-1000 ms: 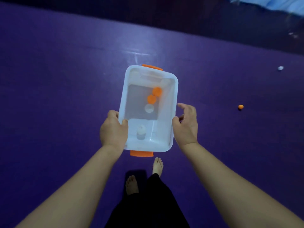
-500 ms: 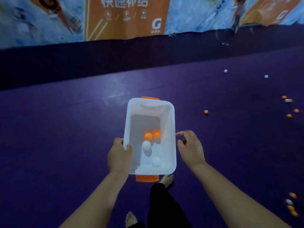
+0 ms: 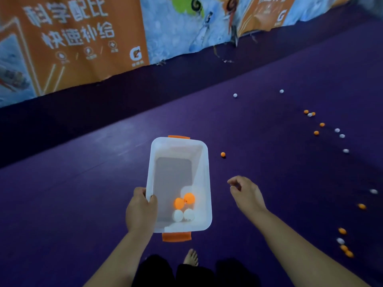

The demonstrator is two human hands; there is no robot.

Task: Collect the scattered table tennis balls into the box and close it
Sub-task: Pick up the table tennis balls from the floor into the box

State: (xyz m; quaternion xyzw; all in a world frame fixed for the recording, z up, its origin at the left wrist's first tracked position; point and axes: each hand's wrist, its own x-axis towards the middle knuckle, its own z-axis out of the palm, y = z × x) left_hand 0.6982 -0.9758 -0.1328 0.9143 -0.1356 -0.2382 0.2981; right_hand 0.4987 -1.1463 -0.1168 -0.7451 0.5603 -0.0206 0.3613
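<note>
My left hand [image 3: 141,210] grips the left rim of a white translucent box [image 3: 205,162] with orange clips at both ends, held above the purple floor. Inside, at the near end, lie two orange balls [image 3: 184,200] and two white balls [image 3: 184,215]. My right hand [image 3: 245,192] hovers to the right of the box, off it, fingers loosely curled with nothing in them. A lone orange ball [image 3: 223,154] lies on the floor beyond my right hand. No lid is in view.
Several orange and white balls lie scattered along the right side of the purple mat [image 3: 62,193], from two white ones [image 3: 235,95] far off to a cluster [image 3: 344,243] near the right edge. An orange and blue banner wall [image 3: 83,42] bounds the far side. My bare foot [image 3: 191,257] shows below the box.
My right hand has let go of the box and moved off to the right. The view has lifted toward the banner and the scattered balls. The balls inside rolled to the near end.
</note>
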